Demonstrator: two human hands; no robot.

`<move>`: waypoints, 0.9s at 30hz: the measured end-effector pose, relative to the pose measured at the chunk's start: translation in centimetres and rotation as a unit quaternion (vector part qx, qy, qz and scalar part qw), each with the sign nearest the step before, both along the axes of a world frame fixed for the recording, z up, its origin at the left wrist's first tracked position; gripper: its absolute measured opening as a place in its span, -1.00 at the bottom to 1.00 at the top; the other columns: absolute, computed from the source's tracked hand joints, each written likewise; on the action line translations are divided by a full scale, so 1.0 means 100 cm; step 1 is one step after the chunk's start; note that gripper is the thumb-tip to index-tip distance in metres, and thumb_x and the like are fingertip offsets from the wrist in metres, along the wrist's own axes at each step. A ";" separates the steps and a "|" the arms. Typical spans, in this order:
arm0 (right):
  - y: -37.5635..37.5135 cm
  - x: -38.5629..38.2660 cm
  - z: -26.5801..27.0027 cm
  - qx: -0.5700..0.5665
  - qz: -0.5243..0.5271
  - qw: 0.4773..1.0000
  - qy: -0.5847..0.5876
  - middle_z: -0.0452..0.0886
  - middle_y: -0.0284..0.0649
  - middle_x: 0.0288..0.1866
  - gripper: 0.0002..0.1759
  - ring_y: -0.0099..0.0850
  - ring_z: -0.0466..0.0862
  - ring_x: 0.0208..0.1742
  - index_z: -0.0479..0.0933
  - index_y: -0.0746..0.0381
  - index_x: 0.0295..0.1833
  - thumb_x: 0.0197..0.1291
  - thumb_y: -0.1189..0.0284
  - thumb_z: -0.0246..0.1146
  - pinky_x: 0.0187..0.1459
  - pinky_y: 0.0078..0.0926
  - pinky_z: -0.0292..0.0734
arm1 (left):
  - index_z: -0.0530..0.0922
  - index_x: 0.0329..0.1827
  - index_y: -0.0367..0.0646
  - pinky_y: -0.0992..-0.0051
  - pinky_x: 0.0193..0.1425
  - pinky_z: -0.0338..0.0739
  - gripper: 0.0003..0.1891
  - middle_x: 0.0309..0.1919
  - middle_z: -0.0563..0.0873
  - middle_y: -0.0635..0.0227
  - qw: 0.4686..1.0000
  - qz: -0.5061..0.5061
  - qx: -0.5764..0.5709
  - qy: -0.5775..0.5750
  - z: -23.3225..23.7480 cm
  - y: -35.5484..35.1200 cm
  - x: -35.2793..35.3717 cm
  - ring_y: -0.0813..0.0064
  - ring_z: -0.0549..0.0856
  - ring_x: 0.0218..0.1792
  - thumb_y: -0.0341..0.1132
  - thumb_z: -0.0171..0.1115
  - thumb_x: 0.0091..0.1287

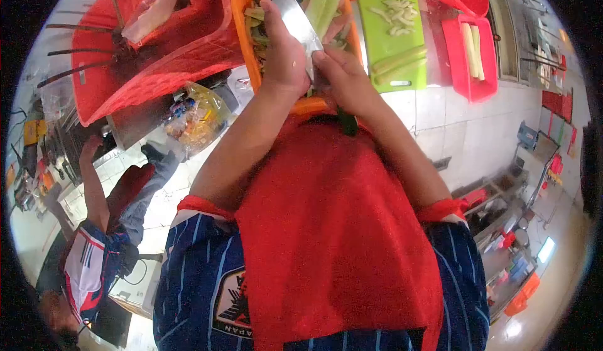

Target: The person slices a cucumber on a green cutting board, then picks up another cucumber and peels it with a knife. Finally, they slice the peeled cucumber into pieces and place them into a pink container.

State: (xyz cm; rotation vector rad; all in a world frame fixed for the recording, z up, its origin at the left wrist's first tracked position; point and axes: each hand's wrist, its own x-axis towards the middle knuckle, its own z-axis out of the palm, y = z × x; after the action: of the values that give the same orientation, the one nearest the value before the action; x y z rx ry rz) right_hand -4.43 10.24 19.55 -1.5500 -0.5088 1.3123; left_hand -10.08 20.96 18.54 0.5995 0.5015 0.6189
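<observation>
My right hand (345, 80) is closed round the handle of a large knife, thumb near the base of the blade. The broad steel knife blade (294, 13) points up and left over an orange basket (245, 31). A dark green end (347, 122) sticks out below that hand, in line with the blade. Against the blade's left side lies my left hand (286, 62), thumb stretched upward, its other fingers hidden. Peelings and scraps (257, 21) lie in the basket. A long pale green peeled vegetable (326, 2) slants across its far right part.
Right of the basket, a green cutting board (380, 43) carries pale cut pieces (399, 15) and long sticks (399, 65). A pink container (461, 68) holds pale sticks (472, 51). Large red crates (151, 90) stand at left. Another person (94, 250) is at lower left.
</observation>
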 end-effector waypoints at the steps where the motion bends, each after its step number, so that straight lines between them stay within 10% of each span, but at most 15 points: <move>1: 0.000 0.004 0.004 -0.019 0.023 0.998 0.057 0.47 -0.42 -0.52 -0.73 -0.61 0.44 -0.55 0.54 0.23 -0.06 0.53 0.25 0.08 -0.49 -0.61 0.35 | 0.29 0.44 -0.44 0.14 0.44 0.44 0.14 0.27 0.57 -0.08 1.000 0.010 -0.023 -0.016 -0.001 0.003 0.000 -0.02 0.63 0.21 0.60 -0.44 0.31; 8: -0.002 0.004 0.027 -0.044 0.024 0.997 0.061 0.46 -0.45 -0.53 -0.74 -0.65 0.39 -0.60 0.55 0.21 -0.04 0.51 0.23 0.11 -0.55 -0.66 0.28 | 0.30 0.46 -0.33 0.11 0.46 0.38 0.04 0.31 0.55 0.02 0.995 0.017 -0.076 -0.065 -0.010 0.018 -0.017 0.07 0.63 0.22 0.53 -0.39 0.37; 14: -0.031 0.014 -0.009 -0.100 0.010 0.932 -0.349 0.66 -0.09 -0.40 -0.67 -0.21 0.61 -0.44 0.54 0.33 -0.06 0.43 0.23 0.22 -0.27 -0.23 0.56 | 0.31 0.47 -0.17 0.20 0.44 0.36 -0.37 0.34 0.54 0.18 0.999 0.021 -0.008 -0.038 -0.035 0.037 -0.039 0.21 0.59 0.26 0.11 -0.08 0.54; 17: -0.034 0.004 -0.004 -0.054 -0.053 0.921 -0.381 0.70 0.03 -0.31 -0.66 -0.09 0.71 -0.32 0.53 0.35 -0.08 0.37 0.24 0.30 -0.21 -0.25 0.58 | 0.26 0.48 -0.19 0.24 0.39 0.41 -0.48 0.35 0.53 0.21 0.999 0.035 0.000 -0.022 -0.041 0.038 -0.050 0.26 0.60 0.27 -0.24 0.06 0.52; 19: -0.028 0.008 0.009 -0.094 -0.035 0.919 -0.380 0.74 -0.04 -0.22 -0.63 -0.38 0.69 -0.21 0.55 0.37 -0.03 0.30 0.27 0.38 -0.13 -0.38 0.58 | 0.23 0.49 -0.21 0.26 0.37 0.46 -0.49 0.36 0.52 0.18 0.999 0.018 0.030 0.008 -0.045 0.038 -0.058 0.25 0.59 0.27 -0.32 0.04 0.51; 27: -0.030 0.017 0.003 -0.146 0.001 0.904 -0.402 0.62 0.18 -0.30 -0.66 0.14 0.65 -0.24 0.44 0.33 -0.15 0.44 0.22 0.19 -0.23 -0.08 0.50 | 0.25 0.40 -0.27 0.35 0.21 0.60 -0.57 0.32 0.53 0.03 0.984 -0.035 0.136 0.111 -0.045 0.034 -0.077 0.24 0.66 0.19 -0.43 0.04 0.52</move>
State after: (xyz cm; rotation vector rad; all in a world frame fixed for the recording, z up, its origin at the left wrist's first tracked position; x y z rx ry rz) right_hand -2.73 7.22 19.89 -2.3421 -0.8410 0.7112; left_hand -17.80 24.32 14.01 0.9494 0.6066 0.5595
